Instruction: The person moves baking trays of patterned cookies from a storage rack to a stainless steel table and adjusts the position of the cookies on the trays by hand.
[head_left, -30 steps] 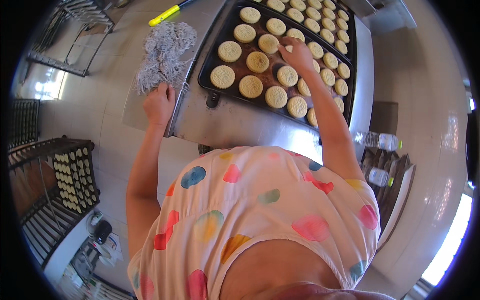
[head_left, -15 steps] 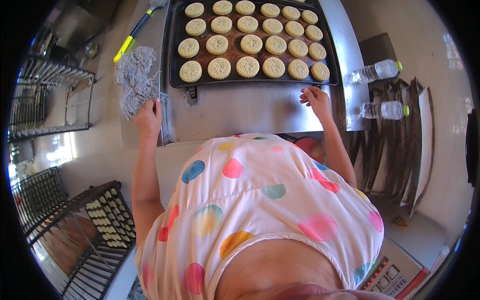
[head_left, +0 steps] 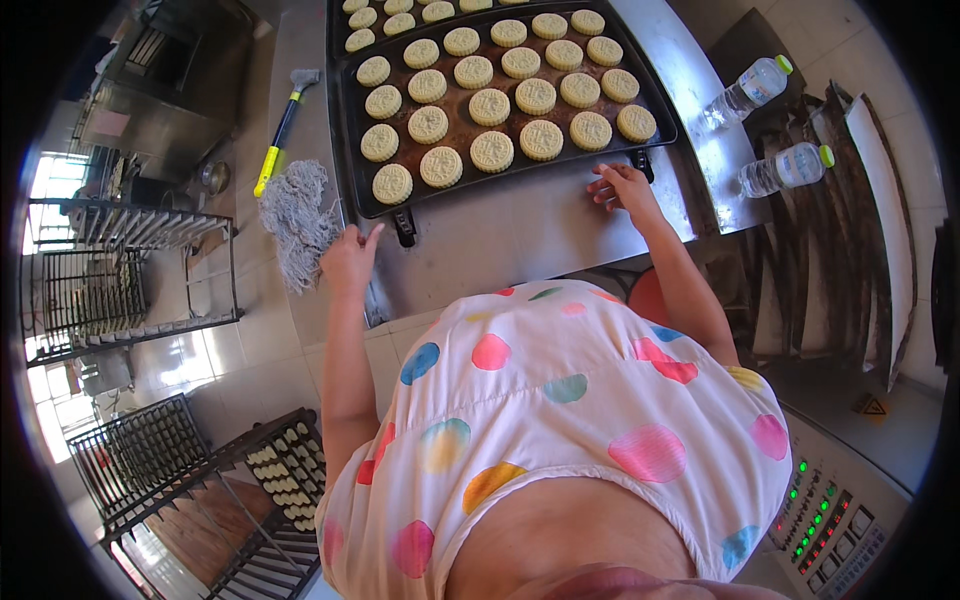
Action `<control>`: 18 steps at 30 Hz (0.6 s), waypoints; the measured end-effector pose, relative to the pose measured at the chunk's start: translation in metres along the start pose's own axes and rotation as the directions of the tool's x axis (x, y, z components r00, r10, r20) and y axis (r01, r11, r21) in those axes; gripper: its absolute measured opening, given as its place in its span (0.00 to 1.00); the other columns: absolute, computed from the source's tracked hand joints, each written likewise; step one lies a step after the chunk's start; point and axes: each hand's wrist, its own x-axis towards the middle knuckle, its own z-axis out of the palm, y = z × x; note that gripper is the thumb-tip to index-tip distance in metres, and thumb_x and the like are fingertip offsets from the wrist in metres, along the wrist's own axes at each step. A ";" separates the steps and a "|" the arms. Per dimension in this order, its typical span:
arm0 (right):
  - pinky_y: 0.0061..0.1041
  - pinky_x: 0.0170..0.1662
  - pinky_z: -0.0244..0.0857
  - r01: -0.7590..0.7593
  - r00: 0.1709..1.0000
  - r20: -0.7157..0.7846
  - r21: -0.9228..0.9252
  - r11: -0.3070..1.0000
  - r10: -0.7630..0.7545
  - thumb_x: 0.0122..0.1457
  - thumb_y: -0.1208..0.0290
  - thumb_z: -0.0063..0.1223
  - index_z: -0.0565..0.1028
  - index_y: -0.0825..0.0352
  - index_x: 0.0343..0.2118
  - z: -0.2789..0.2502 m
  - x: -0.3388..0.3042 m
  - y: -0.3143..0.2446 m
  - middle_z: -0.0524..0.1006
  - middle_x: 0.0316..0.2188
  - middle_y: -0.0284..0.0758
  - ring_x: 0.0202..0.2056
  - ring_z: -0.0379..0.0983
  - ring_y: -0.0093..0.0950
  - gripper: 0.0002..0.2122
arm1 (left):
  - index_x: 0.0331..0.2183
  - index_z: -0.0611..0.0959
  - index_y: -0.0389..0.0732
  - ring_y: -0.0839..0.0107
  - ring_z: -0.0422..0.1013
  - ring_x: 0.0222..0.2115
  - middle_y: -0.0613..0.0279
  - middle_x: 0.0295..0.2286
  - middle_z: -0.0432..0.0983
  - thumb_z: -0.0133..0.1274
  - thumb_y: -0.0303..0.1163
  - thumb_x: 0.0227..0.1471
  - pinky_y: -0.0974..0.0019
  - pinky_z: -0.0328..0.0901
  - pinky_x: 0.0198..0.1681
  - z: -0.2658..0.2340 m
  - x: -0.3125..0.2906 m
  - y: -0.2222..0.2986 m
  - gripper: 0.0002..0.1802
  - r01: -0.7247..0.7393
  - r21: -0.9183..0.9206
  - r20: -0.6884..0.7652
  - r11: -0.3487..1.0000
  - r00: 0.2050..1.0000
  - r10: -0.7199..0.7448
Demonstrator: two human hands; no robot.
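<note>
A dark baking tray (head_left: pixel 520 168) lies on the steel counter (head_left: pixel 480 228) before me, with rows of round, pattern-stamped pale pastries (head_left: pixel 491 151). My left hand (head_left: pixel 348 262) hovers near the counter's front left corner, thumb stretched out, nothing visible in it. Next to it lies a bundle of grey yarn strands (head_left: pixel 298 215), like a mop head. My right hand (head_left: pixel 622 190) is just below the tray's near right edge, fingers loosely apart and holding nothing; whether a fingertip touches the rim I cannot tell.
A second tray (head_left: pixel 343 50) of pastries adjoins at the far side. Left lies a yellow-and-black handled tool (head_left: pixel 270 165). Two clear bottles (head_left: pixel 790 168) lie at right, near stacked dark trays (head_left: pixel 815 240). Racks (head_left: pixel 130 215) stand left; a control panel (head_left: pixel 825 525) is lower right.
The view has turned, so the tray looks tilted and a second tray shows behind it. My left hand is apart from the yarn strands, its thumb spread. My right hand stays near the tray edge.
</note>
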 end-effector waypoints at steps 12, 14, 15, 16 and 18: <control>0.17 0.17 0.59 0.113 0.994 0.051 -0.419 0.901 -0.101 0.56 0.58 0.50 0.74 0.67 0.26 -0.048 0.050 -0.040 0.76 0.18 0.32 0.17 0.71 0.19 0.14 | 0.17 0.72 0.43 0.57 0.68 0.15 0.56 0.13 0.70 0.53 0.50 0.47 0.57 0.61 0.17 0.022 0.014 -0.008 0.22 -0.063 -0.062 -0.074 0.996 0.996 0.058; 0.19 0.17 0.62 0.035 0.991 0.129 -0.417 0.908 0.021 0.56 0.55 0.49 0.73 0.68 0.27 -0.041 0.046 -0.035 0.77 0.19 0.34 0.18 0.72 0.21 0.17 | 0.17 0.71 0.44 0.58 0.68 0.14 0.56 0.12 0.69 0.52 0.50 0.48 0.57 0.60 0.16 0.023 0.015 -0.010 0.21 -0.039 -0.009 -0.069 0.999 0.997 0.038; 0.18 0.18 0.60 0.025 0.993 0.115 -0.368 0.929 0.019 0.56 0.55 0.49 0.74 0.69 0.29 -0.036 0.044 -0.031 0.77 0.21 0.35 0.18 0.72 0.20 0.17 | 0.17 0.71 0.44 0.58 0.68 0.13 0.57 0.12 0.69 0.52 0.50 0.48 0.57 0.60 0.16 0.024 0.015 -0.010 0.21 -0.030 -0.019 -0.064 0.999 0.998 0.029; 0.17 0.18 0.60 -0.001 0.995 0.099 -0.313 0.950 0.033 0.56 0.54 0.49 0.74 0.69 0.29 -0.032 0.043 -0.032 0.78 0.21 0.35 0.19 0.71 0.19 0.18 | 0.17 0.71 0.44 0.58 0.68 0.13 0.57 0.12 0.69 0.52 0.50 0.48 0.58 0.60 0.15 0.024 0.014 -0.010 0.21 -0.021 -0.029 -0.054 0.999 0.998 0.020; 0.15 0.19 0.59 -0.061 0.995 0.061 -0.186 0.981 0.073 0.56 0.53 0.49 0.75 0.69 0.30 -0.028 0.042 -0.035 0.78 0.22 0.35 0.19 0.70 0.17 0.19 | 0.18 0.72 0.44 0.59 0.68 0.13 0.57 0.11 0.69 0.52 0.50 0.48 0.58 0.60 0.15 0.022 0.016 -0.010 0.21 -0.011 -0.012 -0.055 1.000 0.998 0.010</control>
